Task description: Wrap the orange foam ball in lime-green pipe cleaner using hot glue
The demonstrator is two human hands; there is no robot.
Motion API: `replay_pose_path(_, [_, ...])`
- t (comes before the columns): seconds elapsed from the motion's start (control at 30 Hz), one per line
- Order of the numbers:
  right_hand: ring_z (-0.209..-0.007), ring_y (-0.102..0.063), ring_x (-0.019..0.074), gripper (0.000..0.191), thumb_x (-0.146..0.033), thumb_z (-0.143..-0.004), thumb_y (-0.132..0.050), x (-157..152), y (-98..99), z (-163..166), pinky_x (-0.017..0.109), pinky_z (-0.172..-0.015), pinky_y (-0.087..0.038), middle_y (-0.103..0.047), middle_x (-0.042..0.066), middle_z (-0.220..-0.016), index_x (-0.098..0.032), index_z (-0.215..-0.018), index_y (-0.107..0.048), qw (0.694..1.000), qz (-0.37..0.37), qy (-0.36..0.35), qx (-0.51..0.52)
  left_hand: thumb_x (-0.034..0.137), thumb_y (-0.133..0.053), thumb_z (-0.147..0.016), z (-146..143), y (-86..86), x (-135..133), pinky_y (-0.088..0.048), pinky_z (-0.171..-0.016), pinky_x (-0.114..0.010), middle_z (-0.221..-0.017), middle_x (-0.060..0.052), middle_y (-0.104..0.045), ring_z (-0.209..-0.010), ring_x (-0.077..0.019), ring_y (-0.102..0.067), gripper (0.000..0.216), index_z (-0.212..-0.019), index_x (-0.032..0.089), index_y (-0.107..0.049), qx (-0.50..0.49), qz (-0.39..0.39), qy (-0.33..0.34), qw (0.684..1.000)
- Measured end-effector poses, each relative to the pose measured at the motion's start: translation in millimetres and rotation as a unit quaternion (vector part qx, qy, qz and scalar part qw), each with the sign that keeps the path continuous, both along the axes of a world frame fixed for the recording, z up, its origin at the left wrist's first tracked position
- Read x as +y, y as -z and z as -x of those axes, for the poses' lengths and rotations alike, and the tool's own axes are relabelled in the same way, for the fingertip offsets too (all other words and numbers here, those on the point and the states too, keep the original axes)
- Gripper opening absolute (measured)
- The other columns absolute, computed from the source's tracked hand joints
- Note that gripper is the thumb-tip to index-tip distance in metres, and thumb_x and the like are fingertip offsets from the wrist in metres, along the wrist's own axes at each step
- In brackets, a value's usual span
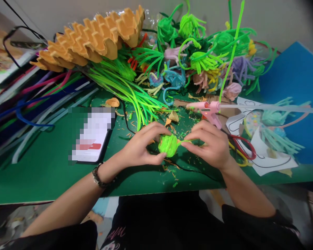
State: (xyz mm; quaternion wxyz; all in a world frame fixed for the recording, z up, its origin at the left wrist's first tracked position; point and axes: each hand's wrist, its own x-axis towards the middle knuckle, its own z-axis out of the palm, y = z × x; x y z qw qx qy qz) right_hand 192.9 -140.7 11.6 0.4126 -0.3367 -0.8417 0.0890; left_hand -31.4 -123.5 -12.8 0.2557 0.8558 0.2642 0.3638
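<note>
- Bottom, left of centre: pink script (119, 232) on the black shirt (161, 222), too blurred for me to read.
- Left: phone screen (95, 128), pixelated; I read nothing there.

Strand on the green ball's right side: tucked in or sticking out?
Sticking out: the strand spans from the green ball to the right hand, pinched by its fingers. The left hand holds the ball.

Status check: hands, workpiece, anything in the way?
Left hand holding fuzzy green bundle. Right hand pinching a green strand at its side. Black cord and scraps close by; pink glue gun just beyond right hand.
</note>
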Motion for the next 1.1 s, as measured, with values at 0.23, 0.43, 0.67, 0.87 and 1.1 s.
replay_pose_path(0.23, [-0.064,-0.053,0.0106,0.010,-0.025,-0.082,-0.066,-1.8,-2.4,2.5,0.025,-0.057,-0.043,-0.054,-0.002,-0.071,-0.020,-0.076,-0.061,0.999,0.033,0.000,-0.010,0.024,-0.061,-0.077,0.6,-1.7,-0.6,-0.052,-0.077,-0.029,-0.103,-0.009,-0.060,-0.097,-0.0188,-0.059,0.036,-0.111,0.018,-0.051,0.009,-0.041,0.042,0.998])
replay_pose_path(0.43, [-0.067,-0.054,0.0106,0.009,-0.024,-0.082,-0.066,-1.0,-1.6,2.3,0.025,-0.060,-0.045,-0.055,-0.002,-0.073,-0.019,-0.078,-0.059,0.999,0.041,-0.007,-0.022,0.023,-0.061,-0.078,1.0,-1.4,-0.6,-0.052,-0.082,-0.031,-0.103,-0.009,-0.058,-0.097,-0.0188,-0.059,0.035,-0.111,0.020,-0.051,0.029,-0.054,0.051,0.997])
replay_pose_path(0.67, [-0.071,-0.057,0.0122,0.006,-0.020,-0.081,-0.066,1.9,-6.8,-2.7,0.027,-0.063,-0.046,-0.060,-0.001,-0.078,-0.021,-0.083,-0.060,0.998,0.056,-0.026,0.013,0.026,-0.061,-0.077,1.6,-1.7,2.0,-0.052,-0.081,-0.032,-0.105,-0.008,-0.059,-0.096,-0.0195,-0.059,0.036,-0.111,0.021,-0.051,-0.012,-0.014,0.060,0.998])
replay_pose_path(0.87, [-0.070,-0.056,0.0102,0.007,-0.020,-0.079,-0.068,1.5,-6.5,-1.9,0.024,-0.062,-0.046,-0.058,-0.001,-0.077,-0.019,-0.079,-0.061,0.997,0.068,-0.031,0.018,0.022,-0.061,-0.077,2.8,-1.8,1.0,-0.051,-0.085,-0.033,-0.104,-0.008,-0.057,-0.098,-0.0190,-0.058,0.035,-0.111,0.020,-0.050,-0.012,-0.028,0.087,0.996])
replay_pose_path(1.1, [-0.072,-0.055,0.0084,0.009,-0.021,-0.081,-0.068,0.3,-3.2,-0.9,0.022,-0.065,-0.045,-0.056,-0.001,-0.078,-0.017,-0.078,-0.060,0.994,0.103,-0.040,-0.008,0.020,-0.061,-0.078,4.4,-1.7,0.0,-0.051,-0.086,-0.033,-0.107,-0.009,-0.055,-0.099,-0.0186,-0.057,0.036,-0.112,0.020,-0.050,0.011,-0.032,0.105,0.994])
